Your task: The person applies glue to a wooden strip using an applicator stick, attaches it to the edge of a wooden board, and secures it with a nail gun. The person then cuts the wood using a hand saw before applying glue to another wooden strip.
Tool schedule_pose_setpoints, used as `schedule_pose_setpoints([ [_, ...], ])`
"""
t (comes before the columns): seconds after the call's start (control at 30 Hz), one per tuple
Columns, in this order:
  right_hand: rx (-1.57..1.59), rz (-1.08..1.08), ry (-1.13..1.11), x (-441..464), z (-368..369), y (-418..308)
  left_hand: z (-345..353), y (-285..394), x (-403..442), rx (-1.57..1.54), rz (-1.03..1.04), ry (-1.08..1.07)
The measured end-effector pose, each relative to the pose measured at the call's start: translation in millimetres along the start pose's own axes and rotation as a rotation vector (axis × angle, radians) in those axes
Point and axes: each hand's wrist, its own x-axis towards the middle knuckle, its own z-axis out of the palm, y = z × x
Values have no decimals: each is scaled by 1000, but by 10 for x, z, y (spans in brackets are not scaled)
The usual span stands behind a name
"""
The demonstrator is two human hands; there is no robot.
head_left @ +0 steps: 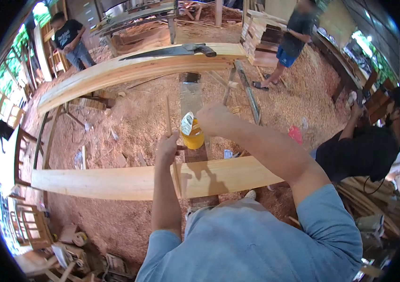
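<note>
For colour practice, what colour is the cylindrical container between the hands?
Mostly yellow; head view shows the cylindrical container.

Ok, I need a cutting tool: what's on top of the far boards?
A handsaw lies on the far boards, blade pointing left, handle toward their right end. Whatever is directly under the saw is covered and cannot be seen.

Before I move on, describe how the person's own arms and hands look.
A light blue shirt with short, loose sleeves covers the upper arms; the forearms are bare. Both the left hand and right hand are ungloved. I can make out no sleeve markings.
</note>
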Motion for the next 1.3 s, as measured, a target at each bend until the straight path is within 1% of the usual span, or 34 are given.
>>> schedule_pose_setpoints([
  [0.07,65,-41,144,13,191,-45,75,73,-130,28,-51,22],
  [0.1,109,-34,155,104,245,-18,-15,147,-110,72,-62,26],
  [0.17,226,23,-10,68,266,187,47,178,-78,33,-39,8],
  [0.2,215,28,-23,0,238,311,64,150,-18,-4,-32,-26],
  [0.27,221,90,63,-186,18,435,-2,143,-29,-2,0,-12],
  [0.33,272,77,106,-272,-174,369,-46,49,1,13,15,-12],
  [0.43,186,-37,225,71,260,32,-47,4,109,-19,36,-74],
  [0.5,109,-81,305,295,525,-47,-72,8,172,-49,38,-83],
  [0.57,174,-41,265,104,352,108,-89,-4,180,-61,39,-66],
  [0.6,175,-15,280,-102,128,214,-104,-30,167,-56,11,-26],
  [0.63,217,15,189,-416,-132,356,-203,-130,149,-61,-12,-15],
  [0.67,249,41,61,-603,-201,301,-304,-249,138,-66,-35,-5],
  [0.7,252,57,68,-655,-66,376,-377,-276,132,-64,-99,33],
  [0.73,323,118,145,-720,69,468,-404,-281,136,-62,-164,69],
  [0.77,380,161,122,-796,191,519,-427,-292,121,-57,-161,54],
  [0.83,461,214,39,-1115,216,549,-448,-294,-51,-74,-62,137],
  [0.87,483,224,-23,-1296,231,541,-434,-268,-131,-93,-63,193],
  [0.9,582,279,92,-1359,477,543,-419,-237,-215,-112,-63,248],
  [0.97,729,373,295,-1521,977,526,-360,-173,-355,38,196,357],
  [1.0,811,397,353,-1659,1089,506,-443,-228,-309,149,280,347],
  [1.03,892,417,414,-1797,1202,483,-494,-229,-322,236,394,384],
  [1.1,1039,479,543,-2042,1510,440,-418,-138,-457,388,624,443],
  [1.17,1149,575,671,-2300,1857,373,-268,-39,-671,527,792,366],
  [1.23,1237,667,683,-2580,1976,317,-12,60,-910,661,889,177],
  [1.3,1231,672,604,-2774,2001,315,261,65,-1032,779,907,-58],
])
